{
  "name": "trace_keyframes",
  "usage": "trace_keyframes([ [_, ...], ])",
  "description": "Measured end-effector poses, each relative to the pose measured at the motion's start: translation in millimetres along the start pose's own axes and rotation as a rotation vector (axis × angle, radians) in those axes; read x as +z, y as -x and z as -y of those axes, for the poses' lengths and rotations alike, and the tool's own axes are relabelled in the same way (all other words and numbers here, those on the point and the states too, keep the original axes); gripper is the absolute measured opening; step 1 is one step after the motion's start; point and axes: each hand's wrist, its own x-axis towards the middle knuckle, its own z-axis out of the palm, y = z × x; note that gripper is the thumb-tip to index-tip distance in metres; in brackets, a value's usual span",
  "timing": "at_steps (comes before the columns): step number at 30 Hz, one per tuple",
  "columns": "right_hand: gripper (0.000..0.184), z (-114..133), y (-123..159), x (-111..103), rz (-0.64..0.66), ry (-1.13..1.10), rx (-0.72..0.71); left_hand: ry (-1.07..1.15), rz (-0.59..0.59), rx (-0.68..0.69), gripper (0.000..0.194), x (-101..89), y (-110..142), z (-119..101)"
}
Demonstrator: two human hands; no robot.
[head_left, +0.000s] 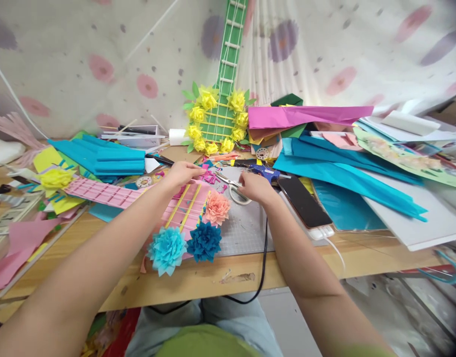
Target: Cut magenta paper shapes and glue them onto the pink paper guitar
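Note:
My left hand [183, 175] reaches over a pink paper guitar [104, 192], its fingers closed at the edge of small magenta paper pieces [210, 176]. To the right, the curled fingers of my right hand [255, 187] are on the handles of metal scissors [230, 184], whose blades point toward those pieces. The guitar lies tilted, with yellow strips across its body. Near its lower end sit a light blue paper flower [168, 249], a dark blue paper flower [204, 241] and a coral paper flower [217, 208]. My left fingertips are partly hidden.
A green paper guitar [222, 121] with yellow flowers stands behind. A blue glue gun [265, 172] lies beyond my right hand, beside a black phone [304, 201]. Blue paper [347, 171] is piled at right, folded blue paper [101, 157] at left. A black cord [265, 263] hangs over the table edge.

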Motion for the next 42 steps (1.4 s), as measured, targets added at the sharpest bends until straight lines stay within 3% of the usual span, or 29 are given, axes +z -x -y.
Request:
trace_keyframes([
  [3, 0.031, 4.2, 3.5, 2.6, 0.082, 0.188, 0.036, 0.184, -0.022, -0.036, 0.012, -17.6, 3.7, 4.5],
  [8, 0.055, 13.1, 0.4, 16.1, 0.041, 0.239, 0.118, 0.304, -0.059, -0.061, 0.008, -38.8, 9.7, 1.5],
  [10, 0.052, 13.0, -0.9, 14.9, 0.076, 0.215, 0.154, 0.335, -0.057, -0.053, 0.007, -41.4, 13.7, -1.2],
  [13, 0.033, 5.5, -1.3, 4.7, 0.136, 0.134, 0.135, 0.425, -0.036, -0.057, 0.006, -40.2, 19.4, -3.5],
  [16, 0.021, -9.4, 0.9, -6.6, 0.149, -0.129, 0.090, 0.545, -0.011, -0.071, 0.005, -34.8, 22.1, -6.3],
  [19, 0.018, -22.3, 3.5, -7.6, 0.109, -0.549, 0.026, 0.669, -0.046, -0.079, 0.003, -22.9, 22.4, -11.9],
  [22, 0.026, -22.8, 3.7, 3.3, 0.092, -0.944, -0.007, 0.776, -0.089, -0.111, 0.004, -4.2, 24.9, -17.4],
  [25, 0.039, -12.8, 3.4, 14.7, 0.022, -1.111, -0.056, 0.860, -0.112, -0.159, 0.006, 14.6, 32.2, -17.7],
  [29, 0.039, -0.9, 8.9, 14.7, -0.038, -0.954, -0.146, 0.893, -0.118, -0.110, 0.008, 28.9, 40.2, -7.5],
  [35, 0.044, 2.3, 20.8, 1.8, 0.193, -0.695, -0.284, 0.850, -0.144, -0.067, 0.009, 34.4, 35.0, 4.9],
  [42, 0.052, 4.4, 24.3, -4.7, 0.321, -0.746, -0.356, 0.870, -0.088, -0.160, 0.005, 40.0, 29.2, 6.3],
])
